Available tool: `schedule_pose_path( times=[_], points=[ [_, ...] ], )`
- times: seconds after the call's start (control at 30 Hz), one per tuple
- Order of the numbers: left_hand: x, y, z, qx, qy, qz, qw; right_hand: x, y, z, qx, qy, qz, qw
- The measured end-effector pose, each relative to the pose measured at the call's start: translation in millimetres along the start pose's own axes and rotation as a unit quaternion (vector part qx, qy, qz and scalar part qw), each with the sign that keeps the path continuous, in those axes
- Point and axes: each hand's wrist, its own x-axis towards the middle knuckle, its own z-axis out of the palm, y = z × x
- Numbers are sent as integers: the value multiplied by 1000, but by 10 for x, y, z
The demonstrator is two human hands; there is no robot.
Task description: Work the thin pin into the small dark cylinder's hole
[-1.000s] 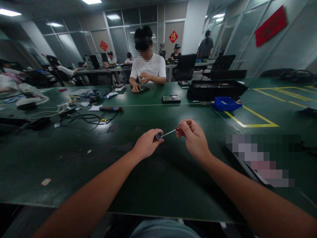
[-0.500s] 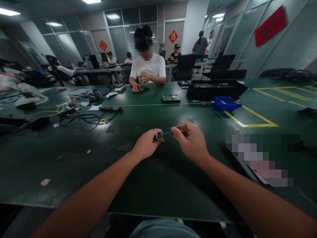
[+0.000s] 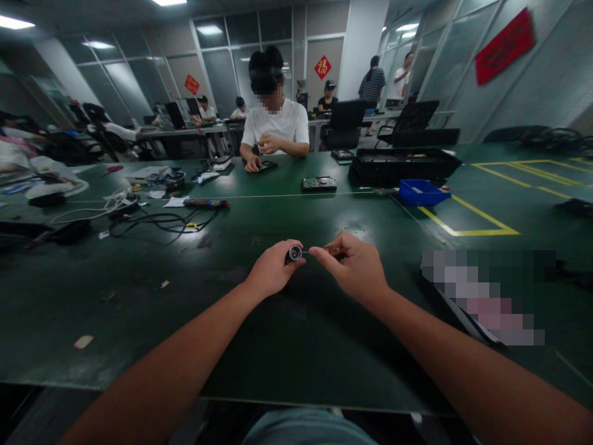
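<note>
My left hand point(image 3: 270, 272) is closed around a short dark cylinder point(image 3: 294, 253), its silvery, ring-shaped end turned toward me. A small screwdriver point(image 3: 334, 250) with a brownish see-through handle lies in the closed fingers of my right hand point(image 3: 359, 266). Its thin metal shaft points left and meets the right side of the cylinder near the rim. Whether the tip sits in a screw or only touches the side, I cannot tell. Both hands are above the green table point(image 3: 278, 346), and my fingers hide most of the cylinder's body.
A power screwdriver point(image 3: 206, 203) and black cables point(image 3: 162, 225) lie at left. Farther back are a hard drive point(image 3: 319, 183), a blue bin point(image 3: 424, 193) and a long black case point(image 3: 405, 165). Across the table sits a co-worker point(image 3: 277, 127). A blurred-out flat item point(image 3: 482, 303) lies at right.
My right hand has moved slightly left, closer to the cylinder, so less of the screwdriver shaft shows between my hands. My left hand has stayed nearly in place.
</note>
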Motion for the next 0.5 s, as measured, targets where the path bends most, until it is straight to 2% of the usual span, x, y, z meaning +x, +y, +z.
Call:
schedule_pose_path(
  times=[0.2,0.37,0.5],
  points=[
    [3,1,-6,2,-5,-5,1000,2,-4,-17,13,-27,6,1000],
    [0,7,-4,6,-2,-6,1000,12,-31,-30,49,-57,-22,997],
    [-3,17,9,4,-5,-2,1000,17,-40,-29,61,-58,-5,996]
  ],
)
